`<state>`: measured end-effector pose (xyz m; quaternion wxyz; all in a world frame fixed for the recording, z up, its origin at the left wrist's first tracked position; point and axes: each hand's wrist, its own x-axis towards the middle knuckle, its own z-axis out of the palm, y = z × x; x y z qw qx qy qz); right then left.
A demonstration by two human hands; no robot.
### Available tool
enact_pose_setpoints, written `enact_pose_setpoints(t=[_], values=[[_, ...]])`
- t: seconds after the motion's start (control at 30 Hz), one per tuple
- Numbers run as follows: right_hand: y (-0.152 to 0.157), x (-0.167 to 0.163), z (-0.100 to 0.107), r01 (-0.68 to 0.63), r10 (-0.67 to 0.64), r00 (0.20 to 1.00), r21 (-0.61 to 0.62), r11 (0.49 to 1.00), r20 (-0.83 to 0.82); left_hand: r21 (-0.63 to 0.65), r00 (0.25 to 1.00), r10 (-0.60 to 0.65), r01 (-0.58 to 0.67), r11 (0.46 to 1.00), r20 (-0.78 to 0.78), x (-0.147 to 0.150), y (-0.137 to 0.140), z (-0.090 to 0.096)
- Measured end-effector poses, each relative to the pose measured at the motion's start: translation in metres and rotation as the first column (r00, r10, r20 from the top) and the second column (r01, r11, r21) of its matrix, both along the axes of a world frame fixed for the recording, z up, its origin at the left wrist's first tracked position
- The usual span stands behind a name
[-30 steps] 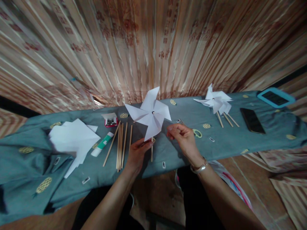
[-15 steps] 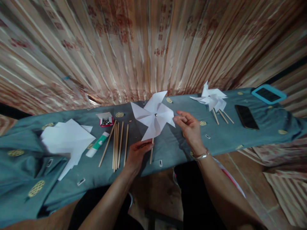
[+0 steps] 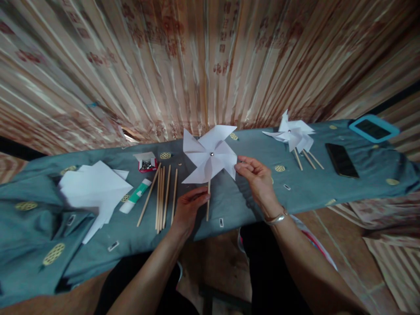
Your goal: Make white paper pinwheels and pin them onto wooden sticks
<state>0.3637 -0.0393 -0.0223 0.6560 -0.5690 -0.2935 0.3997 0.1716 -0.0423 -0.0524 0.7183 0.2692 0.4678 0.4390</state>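
A white paper pinwheel (image 3: 202, 148) with a shiny round pin head at its centre stands over the middle of the table. My left hand (image 3: 188, 208) pinches its wooden stick (image 3: 208, 199) just below the blades. At the right edge of the wheel, my right hand (image 3: 257, 179) has thumb and curled fingers closed at a blade's edge. Just left of my left hand lie several loose wooden sticks (image 3: 166, 197). Behind them sits a small open red box (image 3: 147, 165) of metal pins.
On the left are a pile of white paper pieces (image 3: 95, 186) and a green-and-white glue stick (image 3: 135, 196). Finished pinwheels (image 3: 297, 131) lie at the right, beside a black phone (image 3: 341, 160) and a blue-framed tablet (image 3: 374, 128). A pleated curtain (image 3: 203, 65) hangs behind the cloth-covered table.
The pinwheel's blades have turned slightly clockwise. My right fingers have shifted down a little along the wheel's edge, while my left hand keeps its hold on the stick.
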Motion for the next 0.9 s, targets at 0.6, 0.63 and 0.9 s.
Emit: enact_pose_setpoints(t=[0.6, 0.63, 0.9], values=[[-0.007, -0.02, 0.006, -0.124, 0.12, 0.986, -0.027, 0.992, -0.114, 0.006, 0.999, 0.034, -0.034, 0.999, 0.016, -0.001, 0.001, 0.0], [-0.008, -0.021, 0.007, -0.132, 0.128, 0.984, -0.028, 0.991, -0.126, 0.007, 0.999, 0.033, -0.033, 0.999, 0.017, 0.0, 0.001, 0.0], [-0.011, -0.029, 0.004, -0.188, 0.177, 0.967, -0.045, 0.981, -0.182, 0.027, 0.999, 0.031, -0.032, 0.999, 0.008, 0.0, 0.001, 0.001]])
